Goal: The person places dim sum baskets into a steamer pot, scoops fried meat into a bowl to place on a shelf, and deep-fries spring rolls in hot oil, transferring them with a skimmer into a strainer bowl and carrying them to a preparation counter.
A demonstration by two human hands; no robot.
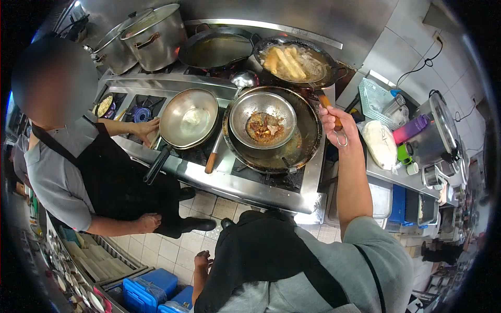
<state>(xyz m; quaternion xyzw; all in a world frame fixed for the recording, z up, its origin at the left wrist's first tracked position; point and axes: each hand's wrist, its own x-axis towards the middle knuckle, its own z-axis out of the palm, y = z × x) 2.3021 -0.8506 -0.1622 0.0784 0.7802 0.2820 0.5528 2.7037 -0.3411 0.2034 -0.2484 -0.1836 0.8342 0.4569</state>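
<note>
My right hand point(338, 125) is closed around the wooden handle point(329, 108) of a skimmer point(314, 69). The skimmer's mesh head dips into bubbling oil in a black wok point(334, 79) at the back right. Several long golden fried rolls point(287, 61) float beside the mesh. Low at my side, my left hand point(202, 259) hangs with its fingers loosely curled, and I see nothing in it. In front of me a metal strainer bowl point(240, 117) with dark reddish-brown bits rests over a large blackened pan point(308, 151).
A co-worker point(68, 172) stands at left, one hand by a steel pan point(177, 125). A ladle point(243, 81), a second oil wok point(216, 49) and tall pots point(154, 41) occupy the stove. At right, a side counter holds a basket point(373, 101), bag point(380, 143) and purple bottle point(412, 128).
</note>
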